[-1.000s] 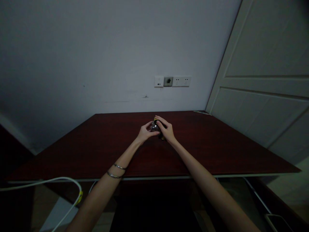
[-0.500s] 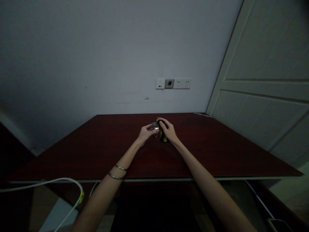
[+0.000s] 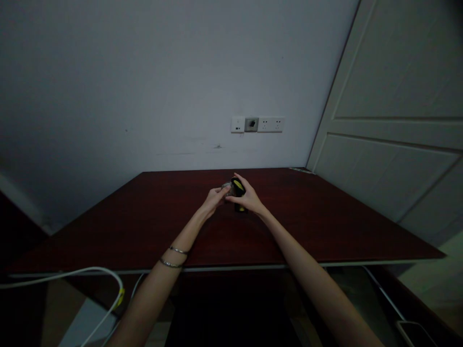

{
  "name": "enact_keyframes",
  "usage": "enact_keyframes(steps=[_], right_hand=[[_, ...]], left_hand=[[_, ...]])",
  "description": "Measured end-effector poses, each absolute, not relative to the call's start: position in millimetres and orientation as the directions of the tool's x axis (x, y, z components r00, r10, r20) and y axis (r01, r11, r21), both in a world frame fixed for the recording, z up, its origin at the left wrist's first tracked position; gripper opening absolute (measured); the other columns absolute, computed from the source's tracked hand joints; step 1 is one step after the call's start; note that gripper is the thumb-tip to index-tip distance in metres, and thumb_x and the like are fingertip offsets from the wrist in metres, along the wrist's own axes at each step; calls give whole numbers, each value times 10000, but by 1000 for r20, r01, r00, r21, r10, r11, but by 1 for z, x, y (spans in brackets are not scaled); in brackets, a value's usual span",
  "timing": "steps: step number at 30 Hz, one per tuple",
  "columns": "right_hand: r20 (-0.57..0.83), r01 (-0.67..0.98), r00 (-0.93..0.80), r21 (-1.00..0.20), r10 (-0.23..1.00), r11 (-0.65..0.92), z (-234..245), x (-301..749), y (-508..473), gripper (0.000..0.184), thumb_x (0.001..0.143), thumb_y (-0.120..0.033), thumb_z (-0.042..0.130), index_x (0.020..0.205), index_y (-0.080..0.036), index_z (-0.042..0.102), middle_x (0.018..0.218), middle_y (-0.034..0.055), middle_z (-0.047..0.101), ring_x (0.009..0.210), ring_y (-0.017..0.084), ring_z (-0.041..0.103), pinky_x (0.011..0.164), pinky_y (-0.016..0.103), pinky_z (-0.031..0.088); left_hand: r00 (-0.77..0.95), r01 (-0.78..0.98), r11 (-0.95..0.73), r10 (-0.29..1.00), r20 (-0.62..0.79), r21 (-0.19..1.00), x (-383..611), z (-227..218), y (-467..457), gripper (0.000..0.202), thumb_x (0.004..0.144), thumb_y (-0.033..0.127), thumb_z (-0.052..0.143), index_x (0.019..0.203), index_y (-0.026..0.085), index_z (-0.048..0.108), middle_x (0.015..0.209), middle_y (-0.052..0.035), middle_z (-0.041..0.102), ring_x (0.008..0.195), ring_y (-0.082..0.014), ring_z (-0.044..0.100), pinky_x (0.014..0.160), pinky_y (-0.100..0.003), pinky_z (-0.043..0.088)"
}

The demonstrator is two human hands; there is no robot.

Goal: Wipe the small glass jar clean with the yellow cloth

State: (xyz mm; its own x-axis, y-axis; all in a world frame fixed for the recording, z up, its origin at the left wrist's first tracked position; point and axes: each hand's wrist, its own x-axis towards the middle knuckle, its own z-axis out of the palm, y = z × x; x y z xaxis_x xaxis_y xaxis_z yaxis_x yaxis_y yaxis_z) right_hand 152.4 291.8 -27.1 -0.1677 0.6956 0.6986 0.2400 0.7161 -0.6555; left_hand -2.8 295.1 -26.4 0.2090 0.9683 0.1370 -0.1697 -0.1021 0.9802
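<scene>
Both my hands meet over the far middle of a dark red table (image 3: 152, 226). My right hand (image 3: 250, 198) is closed round a small black and yellow object (image 3: 238, 189), held upright just above the tabletop. My left hand (image 3: 215, 198) pinches a small clear, shiny piece (image 3: 227, 186) right beside the object's top. The dim light hides what the clear piece is. Two thin bracelets (image 3: 175, 256) sit on my left forearm.
A white wall (image 3: 144, 86) with a row of sockets (image 3: 257, 124) stands behind the table. A white panelled door (image 3: 394, 135) runs along the right side. A white cable (image 3: 90, 272) with a yellow band loops below the table's front left edge.
The black and yellow object has been turned more upright in my right hand. My left hand's fingers have shifted at its top with the clear piece. Both hands stay in the same spot.
</scene>
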Motion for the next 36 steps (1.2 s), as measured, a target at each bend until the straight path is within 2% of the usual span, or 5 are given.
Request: enact_keyframes(steps=[5, 9, 25, 33, 36], right_hand=[[599, 167, -65, -782, 798, 600, -26, 151, 295, 820, 559, -383, 745, 1293, -211, 421, 1217, 91, 548, 1099, 234, 533, 977, 390, 390], [536, 113, 18, -840, 844, 531, -26, 149, 297, 779, 556, -377, 742, 1260, -198, 462, 1183, 96, 578, 1074, 237, 555, 959, 398, 412], [529, 87, -37, -843, 848, 530, -32, 145, 298, 587, 731, -469, 581, 1235, -182, 490, 1248, 98, 539, 1149, 220, 507, 1009, 378, 364], [781, 123, -124, -600, 612, 790, -27, 144, 285, 333, 812, -410, 522, 1094, -260, 618, 1290, 40, 517, 1235, 192, 430, 1056, 364, 305], [771, 99, -77, -626, 633, 774, -28, 146, 290, 303, 819, -390, 517, 1051, -241, 643, 1235, 52, 565, 1184, 193, 484, 1040, 363, 331]], left_hand=[[377, -210, -81, 913, 157, 974, -9, -23, 292, 518, 646, 447, 692, 1055, 148, 580, 939, -95, 639, 757, -139, 608, 732, -287, 466], [325, -149, -171, 922, 211, 974, -10, -23, 292, 823, 551, 259, 785, 1276, 178, 406, 1187, -139, 553, 1009, -201, 568, 875, -332, 439], [295, -73, -316, 899, 323, 946, -4, -28, 295, 601, 483, 188, 804, 1038, 113, 585, 1010, -90, 649, 891, -183, 603, 887, -382, 450], [280, -26, -418, 869, 408, 908, -2, -34, 299, 681, 473, 201, 802, 1090, 102, 532, 1036, -103, 630, 915, -196, 599, 864, -358, 463], [310, 55, -496, 833, 457, 867, 0, -36, 297, 748, 474, 235, 803, 1143, 102, 496, 1076, -114, 610, 952, -210, 590, 864, -341, 464]])
